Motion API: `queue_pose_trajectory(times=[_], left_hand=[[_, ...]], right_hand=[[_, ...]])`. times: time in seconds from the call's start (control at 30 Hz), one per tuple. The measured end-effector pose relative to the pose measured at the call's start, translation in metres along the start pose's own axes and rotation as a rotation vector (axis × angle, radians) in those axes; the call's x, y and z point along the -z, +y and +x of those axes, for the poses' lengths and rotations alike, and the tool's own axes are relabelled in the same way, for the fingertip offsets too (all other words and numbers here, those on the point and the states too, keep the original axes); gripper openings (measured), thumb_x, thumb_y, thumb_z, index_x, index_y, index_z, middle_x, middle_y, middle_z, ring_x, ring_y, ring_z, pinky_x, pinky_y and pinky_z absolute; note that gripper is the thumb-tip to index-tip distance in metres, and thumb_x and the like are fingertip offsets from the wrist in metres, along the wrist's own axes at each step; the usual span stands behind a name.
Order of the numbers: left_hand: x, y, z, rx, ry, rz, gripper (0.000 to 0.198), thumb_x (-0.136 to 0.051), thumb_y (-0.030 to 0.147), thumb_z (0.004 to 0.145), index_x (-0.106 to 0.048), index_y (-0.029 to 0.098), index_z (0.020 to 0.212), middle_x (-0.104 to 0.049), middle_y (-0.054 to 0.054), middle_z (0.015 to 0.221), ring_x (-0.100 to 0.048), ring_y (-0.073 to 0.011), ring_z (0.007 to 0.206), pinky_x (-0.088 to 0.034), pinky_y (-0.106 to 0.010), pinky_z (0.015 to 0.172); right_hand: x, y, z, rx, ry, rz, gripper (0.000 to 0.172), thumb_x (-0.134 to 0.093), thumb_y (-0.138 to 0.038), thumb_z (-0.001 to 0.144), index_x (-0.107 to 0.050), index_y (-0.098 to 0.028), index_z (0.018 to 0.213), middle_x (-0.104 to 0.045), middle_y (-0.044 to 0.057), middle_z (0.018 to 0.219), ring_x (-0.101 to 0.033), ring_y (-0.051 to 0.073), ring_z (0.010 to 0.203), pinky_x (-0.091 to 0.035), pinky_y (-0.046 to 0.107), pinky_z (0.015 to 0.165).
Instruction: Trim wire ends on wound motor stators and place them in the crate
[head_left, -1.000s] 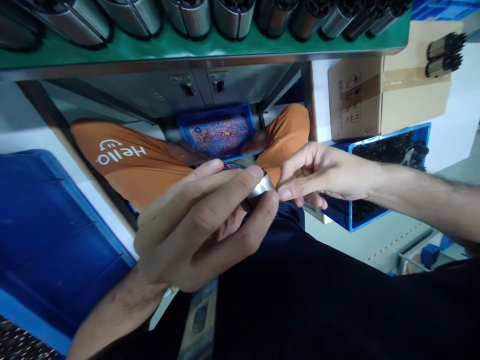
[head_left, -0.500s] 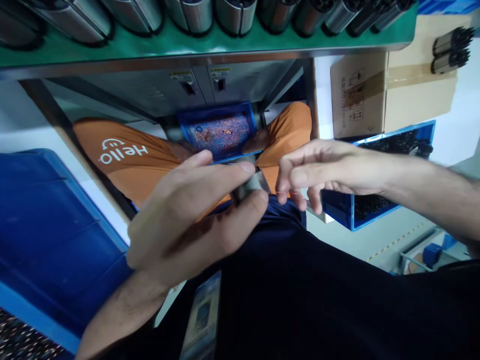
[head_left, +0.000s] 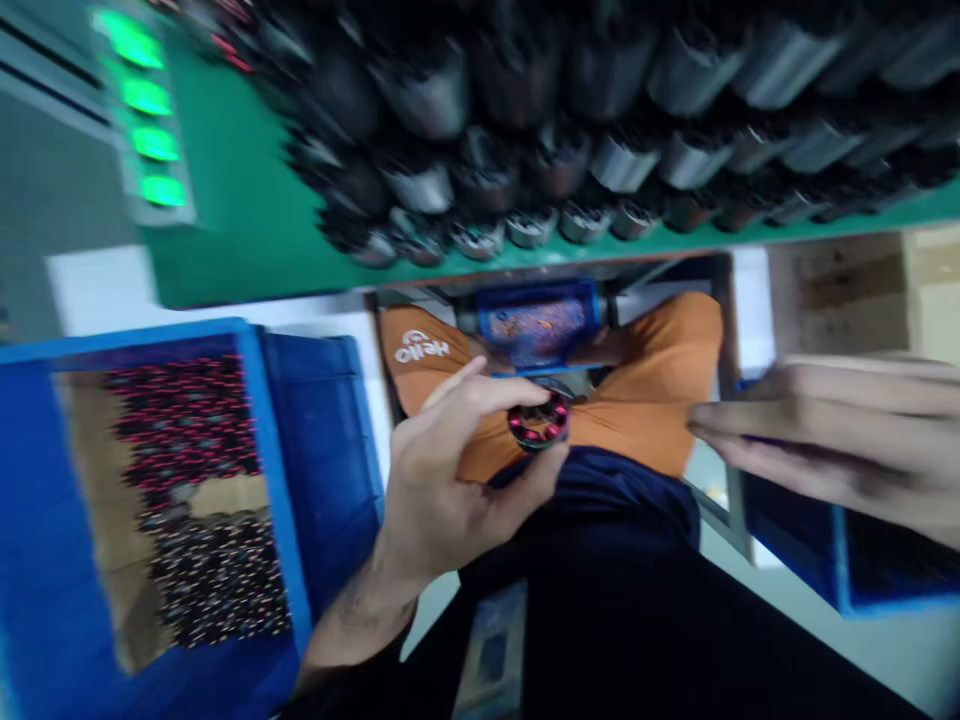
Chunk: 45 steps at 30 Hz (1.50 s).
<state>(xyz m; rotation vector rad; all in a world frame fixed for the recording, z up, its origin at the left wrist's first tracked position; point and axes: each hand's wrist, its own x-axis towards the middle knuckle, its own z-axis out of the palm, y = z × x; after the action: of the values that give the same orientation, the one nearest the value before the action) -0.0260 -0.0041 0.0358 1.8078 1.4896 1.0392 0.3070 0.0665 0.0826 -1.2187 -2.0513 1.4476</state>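
Observation:
My left hand is closed around a small round motor stator, thumb and fingers at its rim. Its ring of dark red windings and open centre face me, above my lap. Well to the right, my right hand is pinched shut and smeared by motion. A faint thin wire seems to stretch from the stator towards those fingertips, though blur makes it hard to follow.
Rows of metal-cased stators stand on the green bench mat. On the left, a blue crate holds red and dark small parts. A blue bin with copper-coloured scraps sits between my feet. Another blue bin and cardboard boxes are at right.
The view has swung up and left, showing more bench and the left crate. My right hand has moved away rightward and closed to a pinch. The stator's wound face now points towards me.

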Motion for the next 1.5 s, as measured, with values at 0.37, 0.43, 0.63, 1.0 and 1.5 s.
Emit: queue_pose_trajectory(times=[0.37,0.43,0.63,1.0,1.5], left_hand=[[0.1,-0.11,0.088,0.025,0.424,0.403,0.01,-0.079,0.038,0.108,-0.082,0.029,0.109,-0.085,-0.003,0.119,-0.079,-0.0255,0.119,-0.064,-0.051,0.112],[0.102,-0.112,0.098,0.076,0.414,0.293,0.012,-0.078,0.038,0.107,-0.08,0.028,0.114,-0.085,-0.003,0.12,-0.08,-0.0232,0.112,-0.065,-0.045,0.107],[0.131,-0.097,0.151,0.084,0.337,0.383,0.027,-0.084,0.024,0.099,-0.084,0.034,0.125,-0.081,-0.002,0.13,-0.077,-0.024,0.112,-0.062,-0.046,0.106],[0.147,-0.092,0.179,0.038,0.286,0.517,0.008,-0.091,0.031,0.094,-0.087,0.027,0.1,-0.078,-0.008,0.126,-0.073,-0.0327,0.123,-0.062,-0.057,0.11],[0.027,0.02,0.071,-0.165,-0.3,-0.15,0.038,-0.09,0.059,0.099,-0.079,0.041,0.131,-0.084,0.008,0.126,-0.085,-0.023,0.107,-0.078,-0.039,0.095]], right_hand=[[-0.04,0.04,0.002,0.246,-0.244,-0.301,0.02,-0.077,-0.032,0.108,-0.085,-0.034,0.126,-0.077,0.003,0.091,-0.081,0.018,0.078,-0.064,0.024,0.067],[-0.046,0.04,0.002,0.212,-0.266,-0.286,0.017,-0.073,-0.034,0.11,-0.087,-0.033,0.12,-0.078,0.003,0.093,-0.082,0.017,0.08,-0.064,0.023,0.069],[-0.048,0.027,0.002,0.055,-0.32,-0.201,0.015,-0.075,-0.037,0.108,-0.089,-0.031,0.112,-0.082,0.006,0.095,-0.085,0.022,0.084,-0.068,0.027,0.074],[-0.056,0.022,-0.004,0.009,-0.287,-0.127,0.019,-0.075,-0.043,0.108,-0.089,-0.03,0.112,-0.083,0.007,0.095,-0.084,0.024,0.085,-0.069,0.031,0.076],[-0.071,-0.007,0.071,-0.266,-0.181,0.914,0.063,-0.102,-0.055,0.084,-0.081,-0.023,0.134,-0.084,0.005,0.107,-0.083,0.017,0.091,-0.067,0.024,0.079]])
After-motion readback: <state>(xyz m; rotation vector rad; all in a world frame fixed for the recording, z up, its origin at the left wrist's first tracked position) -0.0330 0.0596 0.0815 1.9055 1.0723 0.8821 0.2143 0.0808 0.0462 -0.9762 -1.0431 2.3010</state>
